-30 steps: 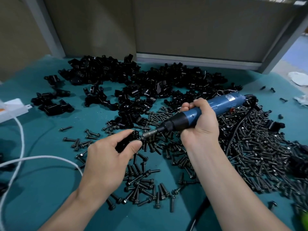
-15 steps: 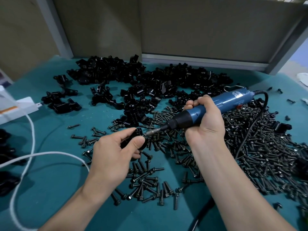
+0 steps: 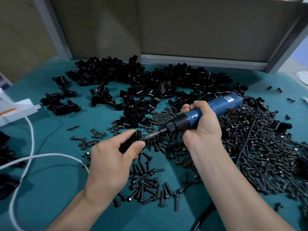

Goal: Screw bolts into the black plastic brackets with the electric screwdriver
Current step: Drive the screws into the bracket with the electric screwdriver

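The left hand [image 3: 108, 157] pinches a black bracket [image 3: 133, 140]. The right hand [image 3: 202, 125] grips the blue screwdriver [image 3: 215, 108], its tip touching the bracket, above bolts [image 3: 150, 182] on the bench [image 3: 58, 189].

Bare teal mat [image 3: 55, 189] left of bolts [image 3: 146, 184]

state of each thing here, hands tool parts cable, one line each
left hand, pinches a black bracket
right hand, grips the electric screwdriver round its barrel
electric screwdriver, tilted, socket end against the held bracket
bracket pile, loose heap at the back of the teal mat
bolts, loose, scattered, densest on the right
white cable, slack, looping over the mat's left side
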Action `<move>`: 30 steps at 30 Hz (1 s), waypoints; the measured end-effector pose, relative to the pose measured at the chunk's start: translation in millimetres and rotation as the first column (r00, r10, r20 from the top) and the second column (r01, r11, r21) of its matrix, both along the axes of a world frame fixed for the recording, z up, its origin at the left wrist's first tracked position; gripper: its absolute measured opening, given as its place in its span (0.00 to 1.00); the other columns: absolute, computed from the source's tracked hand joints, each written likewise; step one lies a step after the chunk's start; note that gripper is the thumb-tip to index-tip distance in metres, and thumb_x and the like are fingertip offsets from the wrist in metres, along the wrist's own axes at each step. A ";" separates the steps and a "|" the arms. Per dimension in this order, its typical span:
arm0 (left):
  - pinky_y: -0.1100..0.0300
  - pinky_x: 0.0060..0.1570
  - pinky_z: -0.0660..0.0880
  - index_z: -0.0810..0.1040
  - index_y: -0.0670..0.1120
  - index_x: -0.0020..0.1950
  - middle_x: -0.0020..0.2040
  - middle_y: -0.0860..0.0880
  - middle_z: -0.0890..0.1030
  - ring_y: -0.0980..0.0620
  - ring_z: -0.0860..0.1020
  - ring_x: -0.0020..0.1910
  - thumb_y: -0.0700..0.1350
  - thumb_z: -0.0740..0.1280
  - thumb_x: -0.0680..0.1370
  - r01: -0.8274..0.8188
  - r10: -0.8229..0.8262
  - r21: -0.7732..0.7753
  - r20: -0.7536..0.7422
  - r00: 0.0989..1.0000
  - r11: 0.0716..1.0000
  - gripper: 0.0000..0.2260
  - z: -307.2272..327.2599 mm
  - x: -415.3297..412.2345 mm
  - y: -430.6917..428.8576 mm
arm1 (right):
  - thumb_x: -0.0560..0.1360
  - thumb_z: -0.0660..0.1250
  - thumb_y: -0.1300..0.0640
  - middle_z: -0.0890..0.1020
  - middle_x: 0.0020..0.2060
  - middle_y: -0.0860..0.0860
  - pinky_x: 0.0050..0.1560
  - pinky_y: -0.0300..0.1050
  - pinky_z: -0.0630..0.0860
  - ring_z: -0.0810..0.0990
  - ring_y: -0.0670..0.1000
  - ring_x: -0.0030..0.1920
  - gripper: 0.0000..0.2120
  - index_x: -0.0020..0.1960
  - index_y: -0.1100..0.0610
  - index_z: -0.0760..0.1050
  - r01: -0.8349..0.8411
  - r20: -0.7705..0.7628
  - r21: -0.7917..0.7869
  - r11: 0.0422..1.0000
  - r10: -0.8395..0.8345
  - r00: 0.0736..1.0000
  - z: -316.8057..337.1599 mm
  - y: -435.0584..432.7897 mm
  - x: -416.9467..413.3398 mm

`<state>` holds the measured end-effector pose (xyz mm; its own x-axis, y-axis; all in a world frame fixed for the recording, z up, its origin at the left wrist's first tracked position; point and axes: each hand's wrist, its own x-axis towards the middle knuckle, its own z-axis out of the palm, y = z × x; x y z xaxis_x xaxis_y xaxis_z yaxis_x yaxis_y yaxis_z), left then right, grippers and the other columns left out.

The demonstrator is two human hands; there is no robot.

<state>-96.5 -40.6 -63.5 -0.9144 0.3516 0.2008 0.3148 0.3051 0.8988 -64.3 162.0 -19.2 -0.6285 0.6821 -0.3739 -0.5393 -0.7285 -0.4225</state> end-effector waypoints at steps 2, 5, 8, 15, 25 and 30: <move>0.68 0.17 0.65 0.81 0.53 0.67 0.32 0.64 0.83 0.59 0.69 0.17 0.62 0.69 0.68 -0.002 0.002 -0.007 -0.002 1.000 1.000 0.29 -0.9 1.6 -0.5 | 0.74 0.67 0.73 0.77 0.29 0.55 0.38 0.41 0.78 0.77 0.51 0.33 0.10 0.47 0.60 0.70 0.004 -0.001 -0.004 1.000 -0.004 1.000 -0.3 -0.4 0.7; 0.66 0.17 0.66 0.81 0.53 0.67 0.32 0.65 0.83 0.56 0.70 0.17 0.63 0.68 0.68 -0.005 0.005 -0.007 -0.016 1.000 1.000 0.30 0.2 2.6 -0.5 | 0.75 0.67 0.72 0.76 0.29 0.55 0.38 0.40 0.78 0.77 0.51 0.33 0.10 0.44 0.60 0.70 -0.005 -0.014 -0.014 1.000 0.004 1.000 -0.6 -2.5 0.6; 0.60 0.16 0.67 0.81 0.53 0.67 0.32 0.65 0.83 0.55 0.71 0.18 0.63 0.68 0.68 0.006 -0.007 -0.003 -0.020 1.000 1.000 0.30 0.4 3.8 -1.0 | 0.74 0.67 0.72 0.76 0.30 0.55 0.38 0.40 0.78 0.77 0.51 0.33 0.10 0.44 0.60 0.70 -0.004 -0.025 -0.008 1.000 0.004 1.000 0.1 -3.3 0.2; 0.50 0.16 0.68 0.78 0.61 0.65 0.32 0.62 0.84 0.46 0.74 0.20 0.65 0.67 0.68 0.002 -0.002 -0.002 -0.064 0.998 1.000 0.26 0.2 4.9 -1.7 | 0.74 0.67 0.73 0.76 0.32 0.56 0.37 0.41 0.78 0.77 0.51 0.34 0.10 0.46 0.60 0.70 0.003 -0.023 -0.006 1.000 -0.003 1.000 1.7 -6.3 0.4; 0.56 0.17 0.70 0.76 0.73 0.53 0.35 0.65 0.83 0.53 0.74 0.20 0.56 0.76 0.68 -0.035 0.035 0.003 -0.061 0.998 0.999 0.19 1.3 5.9 -0.1 | 0.75 0.67 0.72 0.77 0.28 0.55 0.34 0.40 0.79 0.78 0.51 0.33 0.09 0.45 0.60 0.71 -0.011 -0.021 0.016 1.000 0.011 1.000 2.4 -10.1 1.0; 0.70 0.23 0.73 0.85 0.59 0.58 0.39 0.74 0.80 0.61 0.79 0.25 0.44 0.83 0.67 -0.060 0.059 -0.067 -0.012 0.998 0.996 0.22 3.7 6.8 -1.5 | 0.74 0.67 0.73 0.77 0.29 0.55 0.37 0.40 0.78 0.78 0.51 0.33 0.10 0.45 0.60 0.70 -0.013 -0.013 0.011 1.000 0.013 1.000 1.7 -12.7 -0.8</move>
<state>-89.7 -42.1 -59.8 -0.9321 0.3098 0.1879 0.3032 0.3829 0.8726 -65.0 149.4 -17.5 -0.6419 0.6780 -0.3583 -0.5355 -0.7307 -0.4234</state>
